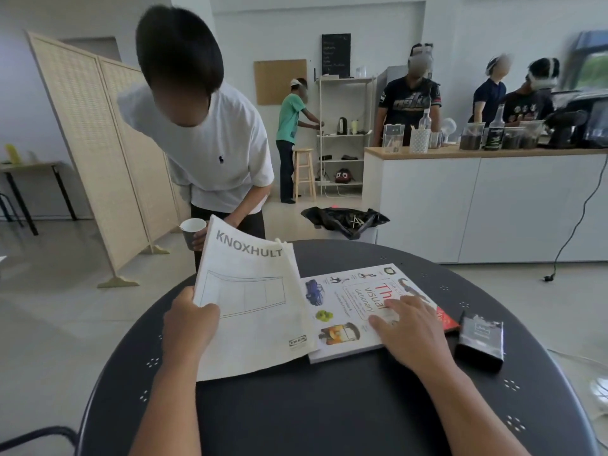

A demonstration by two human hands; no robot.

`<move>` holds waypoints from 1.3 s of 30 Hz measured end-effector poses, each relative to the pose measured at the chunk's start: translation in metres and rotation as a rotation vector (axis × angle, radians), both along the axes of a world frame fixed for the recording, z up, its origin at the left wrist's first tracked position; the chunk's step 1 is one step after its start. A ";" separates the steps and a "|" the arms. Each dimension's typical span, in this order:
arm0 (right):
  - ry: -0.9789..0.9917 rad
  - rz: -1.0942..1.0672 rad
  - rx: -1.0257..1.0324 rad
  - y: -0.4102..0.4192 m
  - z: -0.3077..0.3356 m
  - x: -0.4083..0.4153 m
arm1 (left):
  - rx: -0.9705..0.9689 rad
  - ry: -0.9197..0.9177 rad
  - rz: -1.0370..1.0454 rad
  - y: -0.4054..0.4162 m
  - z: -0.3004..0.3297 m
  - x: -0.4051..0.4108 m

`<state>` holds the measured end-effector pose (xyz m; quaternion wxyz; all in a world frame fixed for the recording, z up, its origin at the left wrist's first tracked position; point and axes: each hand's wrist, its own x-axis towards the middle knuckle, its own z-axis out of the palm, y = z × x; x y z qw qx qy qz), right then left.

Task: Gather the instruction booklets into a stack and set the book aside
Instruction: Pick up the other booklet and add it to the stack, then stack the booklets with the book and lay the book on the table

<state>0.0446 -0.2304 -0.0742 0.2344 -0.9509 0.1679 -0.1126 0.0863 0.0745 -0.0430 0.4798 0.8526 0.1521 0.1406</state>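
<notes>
A white instruction booklet (253, 307) with KNOXHULT printed on its cover is tilted up off the round dark table (329, 406), its lower edge resting on the top. My left hand (189, 327) grips its left edge, thumb on the cover. More pale pages show behind its upper right corner. To its right lies a visual dictionary book (348, 311), flat, with a white cover and a red edge. My right hand (408, 327) lies flat on the book's right half, fingers spread, pressing on it.
A small black box (481, 340) sits on the table right of the book. A person in a white shirt (204, 139) leans over the far table edge holding a paper cup (192, 230). Behind are a folding screen, a counter with several people, and a black bag on the floor.
</notes>
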 end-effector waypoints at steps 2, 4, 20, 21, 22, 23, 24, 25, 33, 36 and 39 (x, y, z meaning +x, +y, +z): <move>0.019 0.035 -0.009 0.000 0.001 0.003 | 0.034 0.013 0.023 0.002 0.000 0.000; 0.051 0.067 -0.014 0.002 0.002 0.007 | 0.061 0.014 0.034 0.001 -0.001 0.000; 0.166 -0.058 -0.100 0.026 0.008 0.003 | 0.028 -0.026 0.206 0.003 -0.004 0.001; 0.161 -0.079 -0.102 0.028 0.008 0.001 | 0.018 -0.041 0.220 0.005 -0.004 0.002; 0.150 -0.094 -0.101 0.028 0.009 0.000 | 0.013 -0.054 0.227 0.006 -0.004 0.002; 0.136 -0.104 -0.097 0.029 0.010 -0.001 | 0.011 -0.063 0.229 0.006 -0.004 0.002; 0.134 -0.108 -0.095 0.029 0.011 -0.001 | 0.014 -0.069 0.226 0.006 -0.004 0.002; 0.142 -0.106 -0.091 0.029 0.012 0.000 | 0.021 -0.071 0.221 0.005 -0.004 0.002; -0.060 -0.051 0.262 0.017 0.007 0.007 | 0.041 -0.055 0.177 0.005 -0.008 0.006; 0.006 -0.222 0.024 0.021 0.004 0.004 | 0.047 -0.056 0.178 0.005 -0.008 0.006; 0.110 -0.232 -0.087 0.024 0.011 0.000 | 0.053 -0.054 0.168 0.005 -0.009 0.007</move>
